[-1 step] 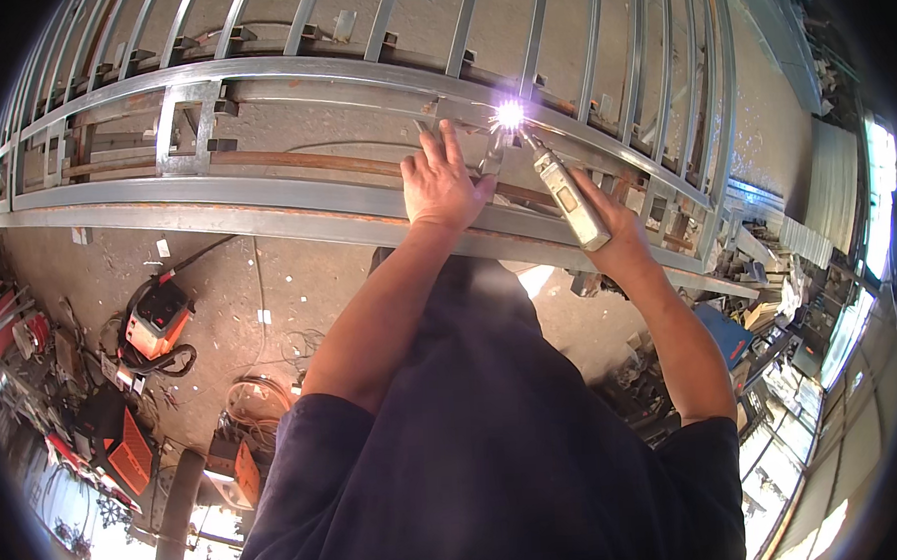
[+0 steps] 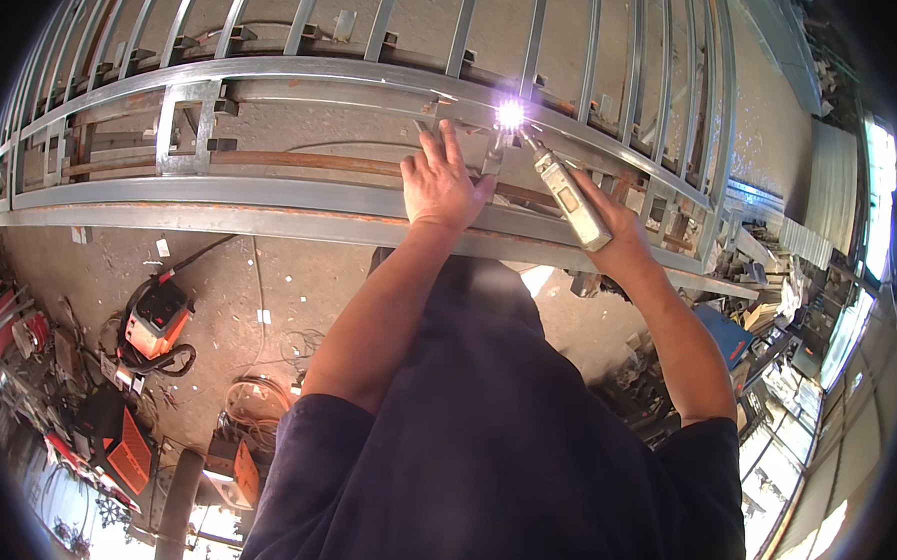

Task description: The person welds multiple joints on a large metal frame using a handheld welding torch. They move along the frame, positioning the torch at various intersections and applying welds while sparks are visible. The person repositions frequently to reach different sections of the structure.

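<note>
My right hand (image 2: 622, 234) is closed around a grey welding torch (image 2: 571, 201). Its thin nozzle points up and left at a bright violet-white arc (image 2: 510, 114). The arc burns at the near long rail (image 2: 360, 76) of a barred metal frame, where a short metal crosspiece (image 2: 493, 158) meets it; the glare hides the joint itself. Just left of that crosspiece, my left hand (image 2: 443, 188) lies over the near edge rail (image 2: 295, 199), palm down. Its fingers reach forward, slightly apart, and the thumb is beside the crosspiece.
Several upright bars (image 2: 533, 36) run away from me across the frame. On the floor to the left stand an orange and black machine (image 2: 157, 318) with a dark hose and an orange box (image 2: 234, 472) beside coiled cable (image 2: 257, 400). A blue case (image 2: 723, 335) and scrap lie at right.
Spark streaks around the arc look shorter now. My hands, the torch and the frame stay in place.
</note>
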A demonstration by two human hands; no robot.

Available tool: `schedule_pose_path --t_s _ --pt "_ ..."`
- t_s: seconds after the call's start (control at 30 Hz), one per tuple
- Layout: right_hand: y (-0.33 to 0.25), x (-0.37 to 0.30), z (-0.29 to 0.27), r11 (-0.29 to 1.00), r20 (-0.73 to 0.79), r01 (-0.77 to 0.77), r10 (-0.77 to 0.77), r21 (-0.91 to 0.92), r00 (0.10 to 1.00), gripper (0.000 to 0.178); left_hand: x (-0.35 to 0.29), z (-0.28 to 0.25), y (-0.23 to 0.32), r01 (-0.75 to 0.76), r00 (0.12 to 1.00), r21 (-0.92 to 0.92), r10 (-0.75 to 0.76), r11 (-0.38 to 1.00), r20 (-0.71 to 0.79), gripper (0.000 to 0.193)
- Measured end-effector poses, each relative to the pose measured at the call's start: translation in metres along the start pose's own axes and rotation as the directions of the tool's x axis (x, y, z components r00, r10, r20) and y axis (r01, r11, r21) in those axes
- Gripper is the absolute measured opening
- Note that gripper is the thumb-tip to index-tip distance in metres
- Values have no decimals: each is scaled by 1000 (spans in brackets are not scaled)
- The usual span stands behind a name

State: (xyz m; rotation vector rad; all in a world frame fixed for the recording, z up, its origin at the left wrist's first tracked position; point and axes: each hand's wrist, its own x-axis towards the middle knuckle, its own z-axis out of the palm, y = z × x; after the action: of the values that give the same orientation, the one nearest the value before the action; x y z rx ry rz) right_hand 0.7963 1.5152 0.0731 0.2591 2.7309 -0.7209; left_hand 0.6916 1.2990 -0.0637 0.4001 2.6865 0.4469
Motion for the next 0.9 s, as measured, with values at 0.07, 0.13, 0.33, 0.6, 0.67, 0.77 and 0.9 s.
schedule_pose_path --t_s 0.07,0.13,0.33,0.6,0.67,0.77,0.9 --pt "9 -4 -4 991 -12 45 -44 124 999 83 -1 1 2 -1 1000 0 1 1000 -12 116" --pt "8 -10 -22 981 111 -79 59 180 992 81 0 -2 4 11 1000 20 -12 1000 10 117" --pt "-3 -24 -78 937 273 -310 260 159 926 73 -1 -3 9 43 999 -11 -43 999 -1 118" --pt "16 61 -100 909 487 -130 -89 397 869 39 -57 -1 -37 413 636 -260 -480 873 -604 93" --pt "23 87 -79 838 597 -223 -144 497 789 44 -64 14 -56 486 290 -675 -831 555 -475 90" --pt "26 108 -48 711 651 -310 -267 631 711 48 -57 38 -75 220 227 -972 -964 -84 135 92" --pt "34 126 -21 653 701 -383 -330 653 633 48 -34 35 -40 263 -16 -962 -998 -70 68 77"
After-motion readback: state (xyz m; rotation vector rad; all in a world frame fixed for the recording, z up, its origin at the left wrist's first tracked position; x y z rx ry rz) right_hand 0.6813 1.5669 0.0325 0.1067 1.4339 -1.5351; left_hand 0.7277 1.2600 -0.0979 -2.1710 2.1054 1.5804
